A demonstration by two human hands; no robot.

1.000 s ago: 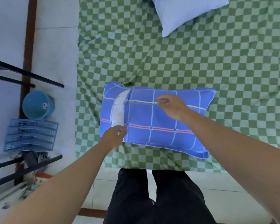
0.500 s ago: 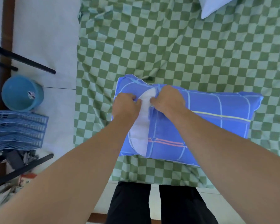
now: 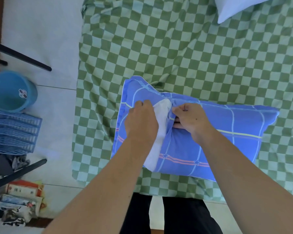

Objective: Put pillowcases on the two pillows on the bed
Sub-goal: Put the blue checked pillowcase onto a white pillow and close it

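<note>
A second ago the left hand (image 3: 141, 123) pinches the near end of the pillowcase opening and the right hand (image 3: 190, 120) rests on the top of the blue plaid pillowcase (image 3: 218, 147), well apart. Now both hands sit at the far part of the opening, either side of the exposed white pillow (image 3: 161, 125), each gripping an edge of the fabric. The right hand's fingers curl under the cloth, bunching it. Compared with half a second ago, the gap showing the pillow reads slightly narrower at its far end.
</note>
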